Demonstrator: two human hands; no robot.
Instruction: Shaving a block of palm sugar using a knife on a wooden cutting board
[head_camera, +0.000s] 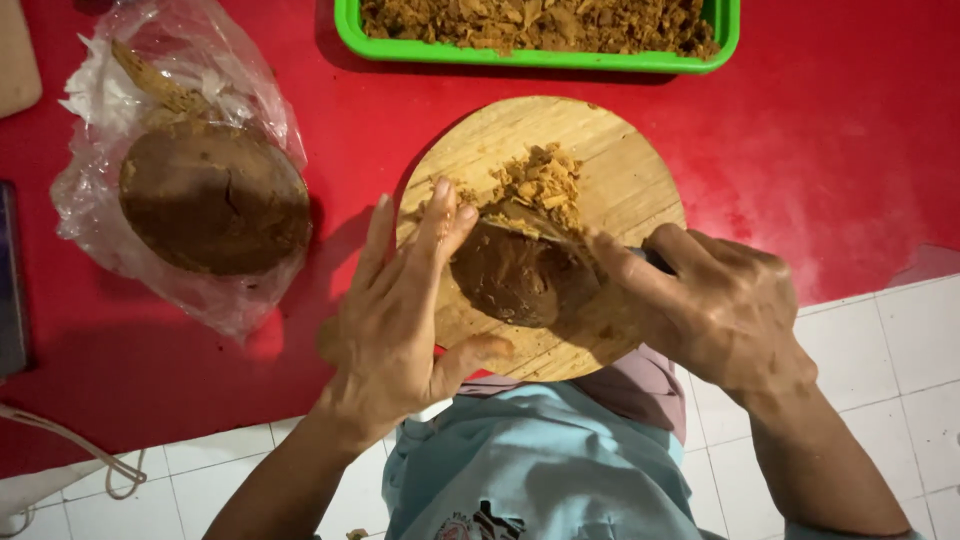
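I see the brown lump in the middle of the round wooden board. My left hand is open and steadies the lump from 9 o'clock. My right hand, at 3 o'clock, is closed around a knife that rests on the lump's top. Crumbs sit at 12 o'clock.

At eleven o'clock I see a clear plastic bag holding a second brown block; at twelve, a green tray of brown shavings, all on a red surface.
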